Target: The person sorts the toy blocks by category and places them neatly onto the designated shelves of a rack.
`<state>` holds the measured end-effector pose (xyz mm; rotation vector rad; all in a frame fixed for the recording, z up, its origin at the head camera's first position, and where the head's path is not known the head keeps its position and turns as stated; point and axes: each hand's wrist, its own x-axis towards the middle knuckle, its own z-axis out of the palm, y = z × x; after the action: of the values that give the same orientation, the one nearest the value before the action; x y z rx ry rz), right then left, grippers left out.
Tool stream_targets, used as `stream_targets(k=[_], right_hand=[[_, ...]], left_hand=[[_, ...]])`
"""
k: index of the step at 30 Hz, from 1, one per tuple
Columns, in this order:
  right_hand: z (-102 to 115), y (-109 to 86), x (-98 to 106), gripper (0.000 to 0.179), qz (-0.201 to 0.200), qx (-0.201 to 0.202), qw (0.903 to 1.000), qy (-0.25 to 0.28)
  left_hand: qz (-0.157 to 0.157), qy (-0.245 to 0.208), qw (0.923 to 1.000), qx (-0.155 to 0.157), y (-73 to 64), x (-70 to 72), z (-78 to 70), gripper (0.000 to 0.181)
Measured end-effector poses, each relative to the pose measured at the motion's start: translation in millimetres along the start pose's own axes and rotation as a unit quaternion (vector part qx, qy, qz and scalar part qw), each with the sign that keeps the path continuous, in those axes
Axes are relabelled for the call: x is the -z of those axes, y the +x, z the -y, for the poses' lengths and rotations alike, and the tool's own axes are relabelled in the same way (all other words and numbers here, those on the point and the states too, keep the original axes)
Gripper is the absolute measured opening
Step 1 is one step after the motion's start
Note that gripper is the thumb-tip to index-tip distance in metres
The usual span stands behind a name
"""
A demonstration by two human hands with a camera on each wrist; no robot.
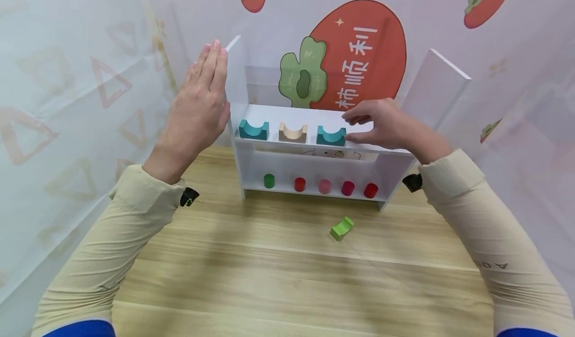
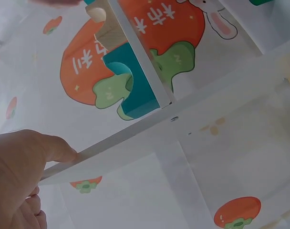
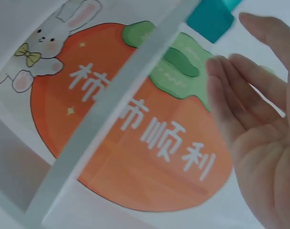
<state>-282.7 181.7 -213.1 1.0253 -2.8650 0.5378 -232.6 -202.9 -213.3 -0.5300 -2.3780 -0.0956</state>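
Note:
A white two-tier shelf [image 1: 287, 111] stands on the wooden table. My left hand [image 1: 197, 97] lies against its left side panel with straight fingers; in the left wrist view, the thumb [image 2: 59, 149] touches the panel's edge. On the upper board sit a left teal arch block [image 1: 253, 131], a beige arch block [image 1: 293, 135] and a right teal arch block [image 1: 331, 138]. Just right of that last block is my right hand [image 1: 382, 125], thumb and fingers parted with nothing between them. In the right wrist view, a gap separates this hand from the teal block [image 3: 211, 21].
Along the lower board stand a green cylinder [image 1: 269, 180] and several red and pink cylinders [image 1: 324, 186]. A lime-green arch block [image 1: 342, 228] lies on the wooden table [image 1: 287, 277] in front. The right side panel [image 1: 437, 85] rises beyond my right wrist. A printed cloth [image 1: 193, 7] hangs behind.

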Motion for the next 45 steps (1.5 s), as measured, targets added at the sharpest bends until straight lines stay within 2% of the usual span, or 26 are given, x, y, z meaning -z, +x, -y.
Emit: stream_targets(k=[3,5,8,10,15,21,24,27,31,36,45], right_hand=[[2.5,-14.0,2.2,0.043,-0.034,0.023,0.9991,-0.009],[2.0,-22.7,-1.3,0.04,-0.045,0.058,0.9971,-0.019],[-1.4,-34.9,-15.0,0.034,-0.039,0.111,0.9929,-0.017],[-4.0,-43.0,-28.1,0.033,-0.016,0.131,0.9912,-0.007],[-10.8,-60.3,-67.6,0.036,0.063,0.12,0.9907,0.01],[-26.1,-72.2,-118.1,0.035,0.128,0.121,0.9842,0.018],[-35.3,-77.7,-139.3,0.039,0.145,0.125,0.9814,0.017],[-45.8,-81.7,-155.8,0.04,0.144,0.131,0.9806,0.023],[-57.8,-83.4,-173.1,0.037,0.142,0.133,0.9804,0.033],[-66.9,-83.4,-188.6,0.037,0.154,0.118,0.9809,0.016],[-68.8,-84.5,-194.1,0.033,0.16,0.1,0.9811,0.043]], left_hand=[[-0.002,0.0,1.0,-0.004,0.0,0.1,-0.1,0.08],[-0.002,0.003,1.0,-0.004,0.3,0.3,-0.1,0.079],[0.0,0.001,1.0,-0.001,1.3,0.6,-0.5,0.079],[0.003,0.002,1.0,0.002,1.4,0.6,-0.9,0.079],[0.007,0.0,1.0,0.007,-0.4,-0.5,-0.5,0.08],[0.006,-0.002,0.9999,0.008,-1.0,0.3,1.1,0.081],[0.005,-0.003,1.0,0.008,-1.2,0.8,0.5,0.08],[0.003,-0.004,1.0,0.005,-0.6,0.5,-0.4,0.08],[-0.001,-0.001,1.0,0.001,-0.1,-0.2,-1.2,0.081],[0.0,0.0,1.0,0.001,-0.6,-0.9,-1.6,0.082],[-0.001,-0.004,1.0,0.003,-0.3,-1.6,-1.3,0.083]])
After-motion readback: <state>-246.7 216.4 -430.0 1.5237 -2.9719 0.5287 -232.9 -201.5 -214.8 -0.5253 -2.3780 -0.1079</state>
